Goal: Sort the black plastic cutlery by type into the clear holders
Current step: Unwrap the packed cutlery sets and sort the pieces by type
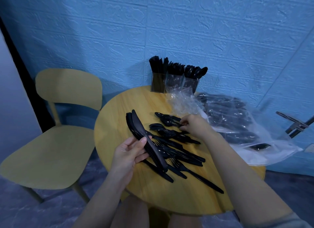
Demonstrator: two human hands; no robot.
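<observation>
My left hand (130, 152) grips a stack of black plastic knives (138, 131), blades pointing away over the round wooden table (153, 192). My right hand (192, 125) pinches the handle of a black spoon (167, 120) lying among loose spoons. A mixed pile of black forks, knives and spoons (180, 153) lies between my hands. At the table's far edge stand three clear holders: knives (158, 85) on the left, forks (175, 82) in the middle, spoons (191, 84) on the right.
Crumpled clear plastic wrap (182, 102) lies in front of the holders. A large clear bag of more black cutlery (237, 125) fills the table's right side. A yellow chair (56, 142) stands to the left. The blue textured wall is close behind.
</observation>
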